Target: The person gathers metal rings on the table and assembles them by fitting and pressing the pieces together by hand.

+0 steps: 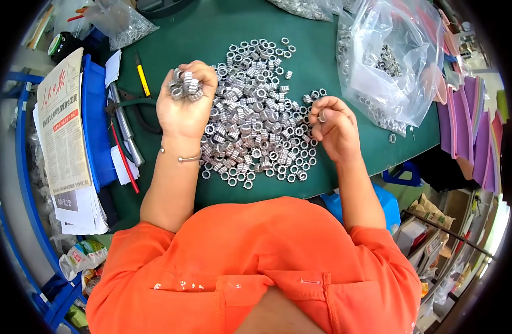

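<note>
A wide heap of small grey metal toothed rings (pixel 250 117) lies on the green table (pixel 317 50). At the heap's left edge my left hand (pixel 186 100) is raised palm up, its fingers curled around several of the same toothed rings (pixel 186 85). To the right of the heap, my right hand (pixel 338 125) pinches one toothed ring (pixel 322 116) between thumb and fingers. A few loose rings lie just beyond that hand.
A clear plastic bag (pixel 389 67) with more rings stands at the right. On the left are a yellow cutter (pixel 142 75), pliers (pixel 139 106), a red pen (pixel 126 170), and a newspaper (pixel 61 122) on a blue bin (pixel 100 125). Another bag of parts (pixel 122 25) lies far left.
</note>
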`<state>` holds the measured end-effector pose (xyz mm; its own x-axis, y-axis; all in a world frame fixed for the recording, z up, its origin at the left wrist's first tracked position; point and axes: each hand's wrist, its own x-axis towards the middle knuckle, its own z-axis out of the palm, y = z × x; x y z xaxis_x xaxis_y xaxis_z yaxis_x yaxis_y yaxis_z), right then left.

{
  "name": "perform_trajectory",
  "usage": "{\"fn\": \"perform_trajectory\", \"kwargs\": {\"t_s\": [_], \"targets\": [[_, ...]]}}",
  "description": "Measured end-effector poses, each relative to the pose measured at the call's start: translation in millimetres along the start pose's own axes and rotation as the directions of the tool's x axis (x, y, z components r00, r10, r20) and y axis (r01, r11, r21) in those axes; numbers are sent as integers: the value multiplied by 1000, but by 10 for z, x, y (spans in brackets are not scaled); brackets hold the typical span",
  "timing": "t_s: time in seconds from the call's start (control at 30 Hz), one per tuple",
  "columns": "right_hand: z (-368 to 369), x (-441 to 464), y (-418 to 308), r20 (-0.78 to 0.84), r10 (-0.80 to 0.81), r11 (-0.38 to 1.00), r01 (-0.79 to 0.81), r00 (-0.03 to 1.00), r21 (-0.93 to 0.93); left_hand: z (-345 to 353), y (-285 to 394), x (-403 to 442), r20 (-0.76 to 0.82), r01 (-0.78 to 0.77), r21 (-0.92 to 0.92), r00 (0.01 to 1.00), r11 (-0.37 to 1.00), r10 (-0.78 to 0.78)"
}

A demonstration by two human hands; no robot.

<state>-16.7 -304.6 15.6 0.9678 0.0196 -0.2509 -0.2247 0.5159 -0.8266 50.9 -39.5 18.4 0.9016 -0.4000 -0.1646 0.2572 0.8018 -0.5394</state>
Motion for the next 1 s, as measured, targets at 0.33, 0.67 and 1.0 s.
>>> {"fn": "perform_trajectory", "kwargs": {"t_s": [0.33, 0.67, 1.0], "targets": [[196, 514, 44, 167, -240, 500, 269, 956, -823, 160, -19, -69, 28, 103, 83, 994, 991, -105], [229, 802, 35, 138, -388, 54, 172, 911, -984, 263, -61, -99, -18, -95, 69, 995, 993, 97], [192, 551, -62, 348, -341, 292, 450, 873, -844, 257, -20, -111, -2, -73, 59, 997, 996, 73]]}}
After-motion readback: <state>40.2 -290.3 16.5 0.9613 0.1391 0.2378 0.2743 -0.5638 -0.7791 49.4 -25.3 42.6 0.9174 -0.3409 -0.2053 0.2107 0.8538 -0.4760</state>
